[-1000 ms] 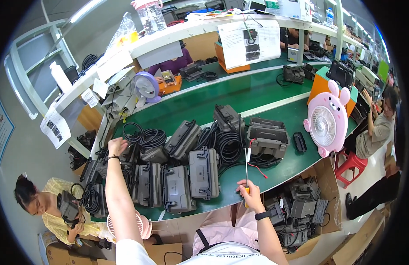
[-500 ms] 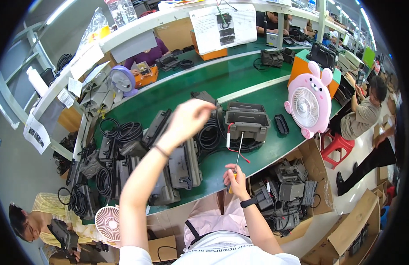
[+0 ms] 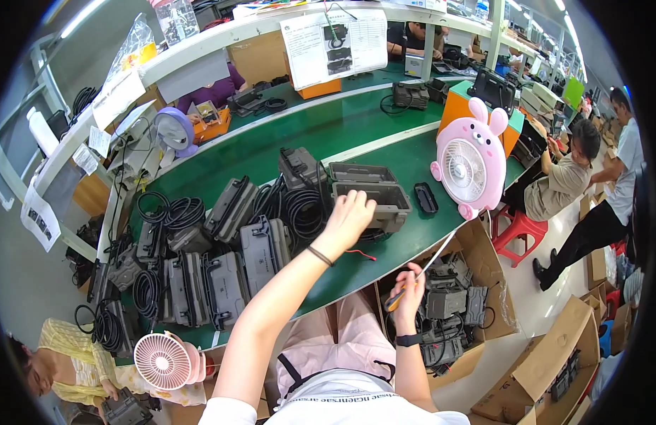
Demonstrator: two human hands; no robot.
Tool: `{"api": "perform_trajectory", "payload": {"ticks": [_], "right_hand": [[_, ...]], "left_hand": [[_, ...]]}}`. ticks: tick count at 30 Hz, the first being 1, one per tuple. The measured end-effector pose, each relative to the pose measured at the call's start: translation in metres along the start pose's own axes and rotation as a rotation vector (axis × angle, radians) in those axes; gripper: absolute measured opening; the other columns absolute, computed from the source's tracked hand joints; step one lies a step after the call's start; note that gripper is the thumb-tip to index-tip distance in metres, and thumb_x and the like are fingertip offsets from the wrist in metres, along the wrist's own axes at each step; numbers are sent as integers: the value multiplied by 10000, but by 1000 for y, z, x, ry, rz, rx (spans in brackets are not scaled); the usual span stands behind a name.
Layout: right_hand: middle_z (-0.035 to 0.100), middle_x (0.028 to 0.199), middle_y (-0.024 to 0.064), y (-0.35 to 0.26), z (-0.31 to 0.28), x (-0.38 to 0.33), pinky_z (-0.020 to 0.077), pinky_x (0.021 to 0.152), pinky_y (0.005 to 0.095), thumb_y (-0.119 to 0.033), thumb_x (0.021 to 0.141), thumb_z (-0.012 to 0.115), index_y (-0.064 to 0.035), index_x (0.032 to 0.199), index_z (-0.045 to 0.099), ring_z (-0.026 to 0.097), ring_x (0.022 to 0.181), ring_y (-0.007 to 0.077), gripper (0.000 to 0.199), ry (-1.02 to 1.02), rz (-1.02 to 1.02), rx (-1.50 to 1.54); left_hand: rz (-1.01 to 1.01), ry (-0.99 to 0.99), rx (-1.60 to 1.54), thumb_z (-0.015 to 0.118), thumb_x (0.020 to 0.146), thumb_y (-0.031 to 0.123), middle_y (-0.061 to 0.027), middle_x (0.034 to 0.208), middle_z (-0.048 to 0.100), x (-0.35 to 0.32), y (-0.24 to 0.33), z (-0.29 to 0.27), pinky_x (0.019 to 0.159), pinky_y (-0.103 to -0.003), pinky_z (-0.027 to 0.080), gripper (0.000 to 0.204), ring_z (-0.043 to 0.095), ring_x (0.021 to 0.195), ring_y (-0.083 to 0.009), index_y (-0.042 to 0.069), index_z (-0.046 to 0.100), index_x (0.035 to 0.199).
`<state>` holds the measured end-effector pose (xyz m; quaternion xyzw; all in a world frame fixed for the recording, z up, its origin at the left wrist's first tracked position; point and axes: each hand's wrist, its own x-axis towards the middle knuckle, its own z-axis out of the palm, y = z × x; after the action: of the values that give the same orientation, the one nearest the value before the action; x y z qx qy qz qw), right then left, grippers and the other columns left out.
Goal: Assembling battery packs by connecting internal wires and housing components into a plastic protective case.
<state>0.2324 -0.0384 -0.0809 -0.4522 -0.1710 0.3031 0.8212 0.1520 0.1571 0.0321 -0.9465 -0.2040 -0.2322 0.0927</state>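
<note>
My left hand [image 3: 350,214] is at the near left of an open grey-brown plastic case [image 3: 390,207]. Its fingers are curled down and hide whatever they grip. The case's lid [image 3: 362,172] is folded back behind it. A thin red wire [image 3: 363,253] sticks out below the hand over the green bench. Off the bench's front edge, my right hand [image 3: 407,294] is closed round the handle of a screwdriver [image 3: 434,255], whose long shaft points up and right, away from the case. A small black oval tray-like part [image 3: 426,198] lies right of the case.
Several similar cases [image 3: 265,248] with coiled black cables [image 3: 305,212] crowd the bench's left side. A pink rabbit-shaped fan [image 3: 469,166] stands right. Below the front edge, a carton [image 3: 501,297] holds more cases. A pink fan [image 3: 168,361] and a person [image 3: 73,361] are at lower left.
My left hand has come down and right from above the bench to the case's near side. The screwdriver has swung away from the case to the right as my right hand moved right and lower.
</note>
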Motion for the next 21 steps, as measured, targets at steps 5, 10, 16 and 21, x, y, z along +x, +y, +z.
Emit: {"api": "perform_trajectory", "payload": {"ticks": [5,10,16,21], "right_hand": [[580,979,1,-23,5,19,397,468,171,-227,1002,462,-102,1204,507,480,679,33,241,100,-103,-9],[557,1168,42,-28,7,16,513,793,276,-383,985,448,-57,1252,470,584,991,138,422,71,-141,60],[565,1261,102,-16,11,0,394,983,295,-281,998,401,14,1274,509,536,1111,169,418,-189,-27,-276],[535,1337,144,-15,23,0,363,1021,295,-141,900,584,7,1316,487,484,1247,200,452,-238,13,-307]], "left_hand": [[-26,89,-121,570,753,76,-78,912,501,-40,55,-57,765,-347,438,359,508,904,-242,78,600,1111],[-44,128,-198,573,744,97,-29,930,524,-106,83,-60,744,-321,449,478,509,858,-208,153,627,1216],[-180,93,-235,608,700,73,-47,968,563,-168,82,-46,737,-312,479,515,515,832,-216,172,652,1203],[-289,61,-240,590,701,15,-67,1040,565,-188,80,-38,854,-361,458,551,524,963,-253,166,636,1229]]}}
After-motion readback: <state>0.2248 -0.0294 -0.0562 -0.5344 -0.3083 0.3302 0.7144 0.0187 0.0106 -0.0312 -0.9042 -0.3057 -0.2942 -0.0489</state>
